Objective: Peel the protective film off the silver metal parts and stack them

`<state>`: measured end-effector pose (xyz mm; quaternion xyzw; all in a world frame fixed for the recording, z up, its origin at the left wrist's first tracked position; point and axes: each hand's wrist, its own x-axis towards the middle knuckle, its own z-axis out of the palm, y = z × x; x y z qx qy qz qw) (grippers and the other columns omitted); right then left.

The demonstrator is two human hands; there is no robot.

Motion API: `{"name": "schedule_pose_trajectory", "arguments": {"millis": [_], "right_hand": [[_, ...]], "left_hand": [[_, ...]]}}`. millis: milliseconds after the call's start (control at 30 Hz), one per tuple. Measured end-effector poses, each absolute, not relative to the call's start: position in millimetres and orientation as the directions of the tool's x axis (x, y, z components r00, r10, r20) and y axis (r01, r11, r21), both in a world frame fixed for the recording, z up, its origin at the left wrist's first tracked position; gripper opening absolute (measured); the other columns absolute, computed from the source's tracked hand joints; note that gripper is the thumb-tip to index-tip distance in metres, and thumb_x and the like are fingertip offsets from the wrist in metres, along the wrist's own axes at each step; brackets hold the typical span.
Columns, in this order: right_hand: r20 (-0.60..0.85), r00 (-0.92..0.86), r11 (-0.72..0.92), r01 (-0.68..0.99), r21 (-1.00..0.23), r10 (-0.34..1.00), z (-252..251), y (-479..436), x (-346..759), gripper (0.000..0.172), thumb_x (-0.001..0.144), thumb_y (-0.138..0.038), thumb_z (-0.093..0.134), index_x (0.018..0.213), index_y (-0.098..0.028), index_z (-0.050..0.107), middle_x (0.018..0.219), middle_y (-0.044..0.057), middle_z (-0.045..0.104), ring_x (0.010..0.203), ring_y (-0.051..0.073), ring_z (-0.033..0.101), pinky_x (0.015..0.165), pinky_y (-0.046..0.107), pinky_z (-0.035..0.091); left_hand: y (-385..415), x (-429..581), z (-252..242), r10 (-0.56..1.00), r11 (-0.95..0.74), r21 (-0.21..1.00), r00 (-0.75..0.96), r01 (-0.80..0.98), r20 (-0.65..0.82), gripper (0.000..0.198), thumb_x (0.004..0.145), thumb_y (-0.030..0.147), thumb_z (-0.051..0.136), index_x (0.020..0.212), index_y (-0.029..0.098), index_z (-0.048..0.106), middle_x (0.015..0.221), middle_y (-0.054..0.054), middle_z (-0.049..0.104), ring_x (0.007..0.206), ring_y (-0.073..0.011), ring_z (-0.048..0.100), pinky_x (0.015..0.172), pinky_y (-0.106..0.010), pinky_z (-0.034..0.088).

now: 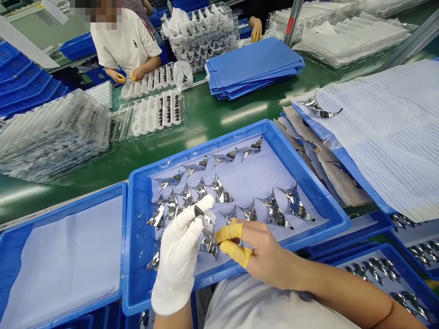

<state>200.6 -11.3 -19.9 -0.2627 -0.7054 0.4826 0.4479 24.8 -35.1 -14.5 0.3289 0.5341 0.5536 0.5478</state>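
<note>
Left grip (181, 251) pinched a shiny metal piece (207, 224) over the blue tray (132, 256), gloved presumably to protect that shine, while the right grip (264, 249) met its edge, whether pinching or merely touching unclear.

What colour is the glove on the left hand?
White: the glove on the left hand shows best in the head view.
</note>
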Motion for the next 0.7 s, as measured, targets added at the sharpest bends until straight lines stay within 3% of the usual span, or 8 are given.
{"name": "schedule_pose_trajectory", "arguments": {"millis": [100, 200, 267, 333, 433, 600, 700], "right_hand": [[0.492, -0.43, 0.547, 0.005, -0.837, 0.757, -20, -12, 202, 0.011, 0.093, -0.011, 0.054, 0.095, -0.015, 0.065, 0.077, 0.006, 0.07, 0.063, 0.013, 0.057, 0.063, 0.027, 0.049], [0.477, -0.43, 0.53, 0.005, -0.848, 0.766, -20, -12, 202, 0.012, 0.094, -0.011, 0.053, 0.093, -0.016, 0.064, 0.076, 0.006, 0.07, 0.063, 0.014, 0.056, 0.063, 0.028, 0.048], [0.35, -0.461, 0.362, -0.066, -0.93, 0.815, -19, -12, 202, 0.01, 0.093, -0.013, 0.053, 0.09, -0.016, 0.063, 0.077, 0.004, 0.067, 0.062, 0.012, 0.057, 0.06, 0.026, 0.049], [0.11, -0.517, 0.023, -0.172, -0.985, 0.849, -18, -10, 202, 0.008, 0.091, -0.018, 0.054, 0.085, -0.017, 0.059, 0.074, 0.001, 0.062, 0.056, 0.01, 0.058, 0.055, 0.024, 0.049], [-0.179, -0.598, -0.422, -0.295, -0.857, 0.782, -18, -8, 200, 0.013, 0.089, -0.026, 0.057, 0.08, -0.018, 0.053, 0.065, -0.005, 0.056, 0.048, 0.009, 0.06, 0.051, 0.021, 0.048], [-0.257, -0.617, -0.585, -0.416, -0.696, 0.744, -19, -6, 195, 0.021, 0.084, -0.032, 0.065, 0.077, -0.016, 0.053, 0.06, -0.004, 0.059, 0.046, 0.009, 0.061, 0.052, 0.02, 0.045], [-0.267, -0.63, -0.631, -0.468, -0.618, 0.729, -21, -7, 192, 0.026, 0.082, -0.035, 0.07, 0.076, -0.015, 0.053, 0.061, -0.002, 0.061, 0.046, 0.009, 0.059, 0.052, 0.021, 0.047]], "left_hand": [[-35, 23, -18, 0.959, 0.177, 0.95, -0.17, -0.258, -0.225, 0.043, 0.087, 0.027, 0.067, 0.13, 0.026, 0.065, 0.108, -0.006, 0.075, 0.099, -0.0216, 0.069, 0.083, -0.028, 0.054], [-34, 25, -19, 0.957, 0.18, 0.949, -0.176, -0.261, -0.23, 0.039, 0.087, 0.027, 0.068, 0.126, 0.025, 0.068, 0.107, -0.006, 0.075, 0.095, -0.0194, 0.07, 0.083, -0.027, 0.054], [-33, 28, -16, 0.957, 0.178, 0.946, -0.178, -0.27, -0.231, 0.037, 0.087, 0.028, 0.067, 0.124, 0.026, 0.069, 0.106, -0.004, 0.075, 0.092, -0.0161, 0.069, 0.086, -0.024, 0.053], [-30, 32, -12, 0.958, 0.174, 0.952, -0.182, -0.252, -0.223, 0.036, 0.088, 0.029, 0.067, 0.124, 0.029, 0.069, 0.112, -0.002, 0.074, 0.099, -0.0156, 0.068, 0.093, -0.023, 0.051], [-26, 40, -3, 0.962, 0.163, 0.967, -0.189, -0.193, -0.2, 0.034, 0.086, 0.032, 0.068, 0.12, 0.029, 0.071, 0.121, -0.002, 0.071, 0.111, -0.0201, 0.066, 0.097, -0.027, 0.05], [-20, 47, 1, 0.964, 0.189, 0.955, -0.139, -0.23, -0.225, 0.03, 0.085, 0.038, 0.069, 0.114, 0.03, 0.073, 0.123, -0.002, 0.071, 0.113, -0.0213, 0.066, 0.098, -0.029, 0.052], [-19, 48, -4, 0.951, 0.191, 0.954, -0.199, -0.232, -0.238, 0.031, 0.084, 0.037, 0.07, 0.113, 0.028, 0.072, 0.122, -0.002, 0.07, 0.115, -0.0205, 0.064, 0.099, -0.029, 0.051]]}}
